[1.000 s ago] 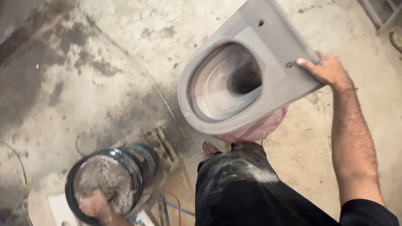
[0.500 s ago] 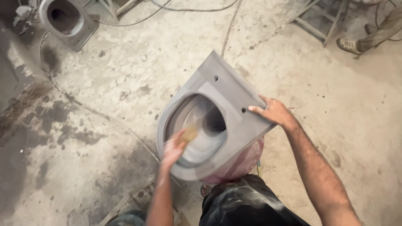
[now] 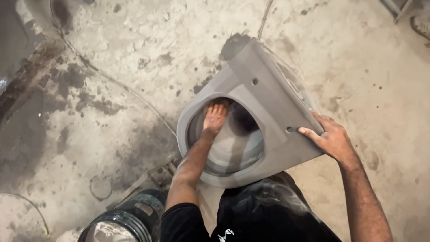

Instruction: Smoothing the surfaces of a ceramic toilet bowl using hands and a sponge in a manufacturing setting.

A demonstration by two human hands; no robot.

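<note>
**Both hands on the unglazed toilet bowl**

The stained concrete floor (image 3: pixel 112 89) fills your view, dark with wet patches toward 9 and 10 o'clock, and a thin cable (image 3: pixel 134 96) runs across it from 11 o'clock down to the middle.

At the centre, tilted so its flat back end points to 1 o'clock and its open basin faces you, sits the grey unfired toilet bowl (image 3: pixel 264 103). Its lower rim rests against your dark, dust-smeared trousers (image 3: pixel 268 210) at 6 o'clock. Two small round holes show in the flat deck.

At 7 o'clock, partly cut off by the frame, stands a black bucket (image 3: pixel 130 219) with pale slurry in it, just beside your left arm and apart from the bowl.

Your right hand (image 3: pixel 331 141) is at 3 o'clock, fingers spread and wrapped over the outer corner of the deck, gripping its edge.

Your left hand (image 3: pixel 215 118) reaches into the basin, palm down, fingers together and pressed flat on the inner wall near the upper rim; whether anything lies under it cannot be told
</note>
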